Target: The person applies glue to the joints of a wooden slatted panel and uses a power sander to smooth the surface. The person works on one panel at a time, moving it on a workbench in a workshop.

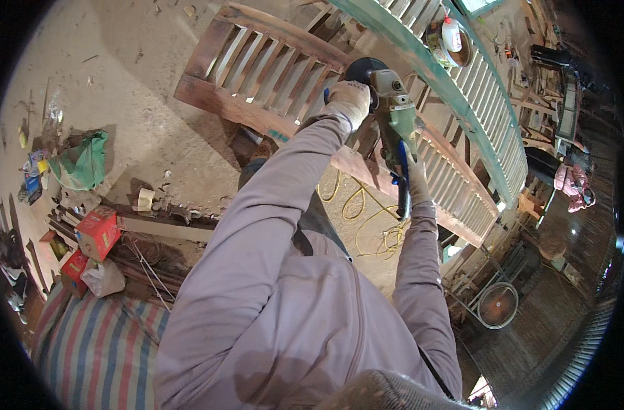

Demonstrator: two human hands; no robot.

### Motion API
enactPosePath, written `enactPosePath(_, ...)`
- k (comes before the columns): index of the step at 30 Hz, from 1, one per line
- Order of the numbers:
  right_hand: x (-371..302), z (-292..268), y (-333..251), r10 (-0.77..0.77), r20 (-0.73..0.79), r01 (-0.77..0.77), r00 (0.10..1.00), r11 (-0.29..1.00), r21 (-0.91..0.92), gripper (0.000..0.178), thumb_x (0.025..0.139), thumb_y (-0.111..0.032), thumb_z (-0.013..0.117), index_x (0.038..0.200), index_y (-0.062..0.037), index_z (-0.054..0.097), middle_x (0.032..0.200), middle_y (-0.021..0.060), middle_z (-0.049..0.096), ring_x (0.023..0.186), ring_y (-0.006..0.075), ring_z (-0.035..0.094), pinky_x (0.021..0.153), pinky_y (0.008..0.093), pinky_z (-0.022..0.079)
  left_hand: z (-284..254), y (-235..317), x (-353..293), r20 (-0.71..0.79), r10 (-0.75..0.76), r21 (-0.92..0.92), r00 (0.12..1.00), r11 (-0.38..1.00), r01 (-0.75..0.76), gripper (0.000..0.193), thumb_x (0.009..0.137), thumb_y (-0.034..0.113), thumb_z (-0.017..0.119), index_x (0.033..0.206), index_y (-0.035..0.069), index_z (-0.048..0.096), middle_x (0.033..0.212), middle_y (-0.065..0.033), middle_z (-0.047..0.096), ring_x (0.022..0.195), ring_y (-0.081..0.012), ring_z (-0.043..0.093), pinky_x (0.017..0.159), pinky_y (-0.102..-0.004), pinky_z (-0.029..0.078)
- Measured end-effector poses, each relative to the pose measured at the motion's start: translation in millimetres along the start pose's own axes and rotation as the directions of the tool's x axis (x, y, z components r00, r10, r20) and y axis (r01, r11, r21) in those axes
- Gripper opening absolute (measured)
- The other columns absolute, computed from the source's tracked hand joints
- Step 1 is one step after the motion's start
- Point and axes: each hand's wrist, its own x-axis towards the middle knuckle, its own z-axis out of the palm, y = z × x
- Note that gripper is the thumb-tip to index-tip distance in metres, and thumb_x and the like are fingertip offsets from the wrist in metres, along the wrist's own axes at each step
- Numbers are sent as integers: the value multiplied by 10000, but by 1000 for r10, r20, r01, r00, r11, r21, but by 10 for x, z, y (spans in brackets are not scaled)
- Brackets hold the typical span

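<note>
Hiding the angle grinder [392, 109] handle: gloved left hand [349, 100].

A green-bodied angle grinder with a black disc guard [387, 102] sits over a brown slatted wooden shutter panel [257, 68], between the gloved left hand [349, 99] at its front and the gloved right hand [416, 179] behind. A teal-framed slatted panel [489, 102] lies to the right. Yellow coiled cable [373, 219] rests on the floor beneath. Far left, a red cardboard box [96, 232] sits above a striped cloth [93, 348].
</note>
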Motion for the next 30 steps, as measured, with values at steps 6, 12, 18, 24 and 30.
enactPosePath(6, -29, 273, -324, -67, 109, 72, 992, 996, -46, 582, 906, -470, 731, 1222, 10, 641, 895, 84, 708, 682, 150, 661, 557, 299, 537, -70, -424, -135, -69, -77, -80, 995, 994, 71, 294, 882, 237, 590, 1097, 96, 734, 1134, -196, 730, 1068, -391, 705, 850, -538, 557)
enactPosePath(12, -241, 529, -306, -117, 206, 144, 972, 982, -121, 771, 819, -482, 807, 1377, 0, 581, 1055, 152, 732, 918, 187, 696, 760, 334, 559, 138, -856, -728, -112, -222, -118, 969, 971, 209, 374, 874, 323, 654, 1147, 68, 671, 1090, -210, 724, 1049, -413, 686, 890, -518, 536)
enactPosePath(18, -407, 655, 19, -210, 242, 212, 947, 977, 16, 896, 765, -534, 837, 1423, -7, 533, 1186, 147, 711, 1008, 233, 705, 879, 346, 558, 274, -881, -1113, -19, -313, -101, 949, 945, 310, 403, 882, 389, 665, 1146, 85, 666, 1085, -204, 726, 1039, -384, 692, 885, -522, 534)
enactPosePath(24, -126, 279, -94, -116, 142, 139, 983, 977, -165, 772, 808, -542, 793, 1297, 33, 631, 1080, 172, 740, 949, 240, 717, 845, 351, 556, 244, -588, -522, -122, -160, -33, 979, 987, 158, 359, 895, 361, 634, 1072, 55, 697, 1076, -211, 730, 1052, -388, 694, 884, -517, 537)
enactPosePath(30, -100, -194, 174, 0, 36, 1, 999, 1000, -20, 664, 867, -507, 757, 1263, 14, 637, 913, 114, 712, 672, 168, 670, 493, 316, 516, 400, 20, -84, -115, 59, -8, 992, 998, -60, 231, 892, 222, 586, 970, 53, 722, 1009, -214, 745, 916, -375, 742, 719, -544, 568)
